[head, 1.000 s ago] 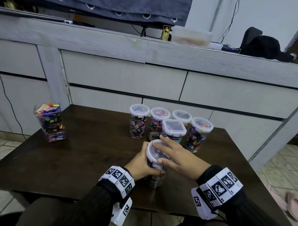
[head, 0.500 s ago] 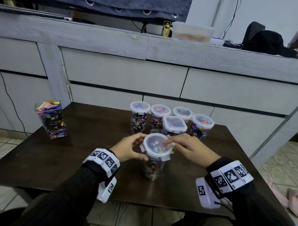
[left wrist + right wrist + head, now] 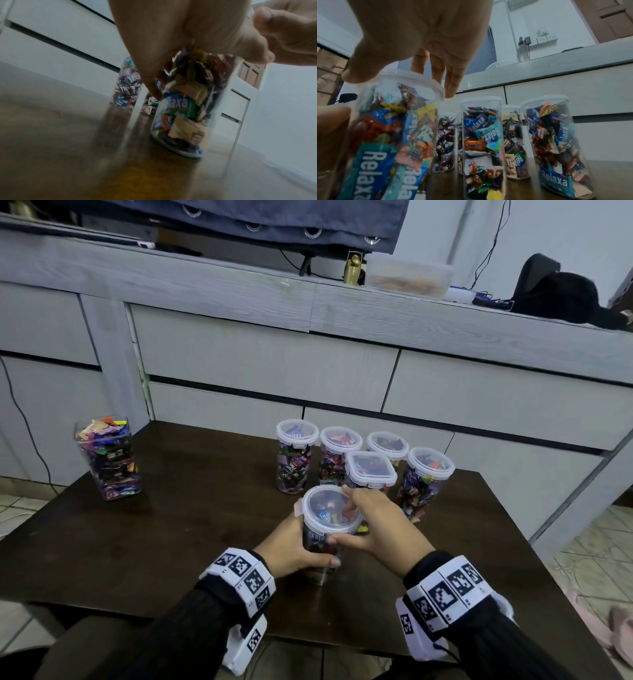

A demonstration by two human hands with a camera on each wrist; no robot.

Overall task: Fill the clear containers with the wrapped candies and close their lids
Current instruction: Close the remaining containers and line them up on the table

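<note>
A clear round jar (image 3: pixel 320 542) full of wrapped candies stands on the dark table (image 3: pixel 171 535) in front of me, its clear lid (image 3: pixel 325 508) on top. My left hand (image 3: pixel 298 549) grips the jar's body from the left. My right hand (image 3: pixel 373 522) spans the lid, thumb on the near rim and fingers over the far rim. The right wrist view shows the same jar (image 3: pixel 393 128), the lid (image 3: pixel 412 81) and my right fingers (image 3: pixel 450 81) reaching past its edge. In the left wrist view my left hand (image 3: pixel 171 40) wraps the jar (image 3: pixel 185 108).
Several filled jars with lids on stand close behind, among them a round one (image 3: pixel 295 457) and a square-lidded one (image 3: pixel 371 470). An open square container (image 3: pixel 109 457) heaped with candies stands at the table's far left. Grey drawers (image 3: pixel 274 364) rise behind the table.
My left hand has slid down from the lid's rim to the jar's body. My right hand has moved from the rim's right side to span the lid.
</note>
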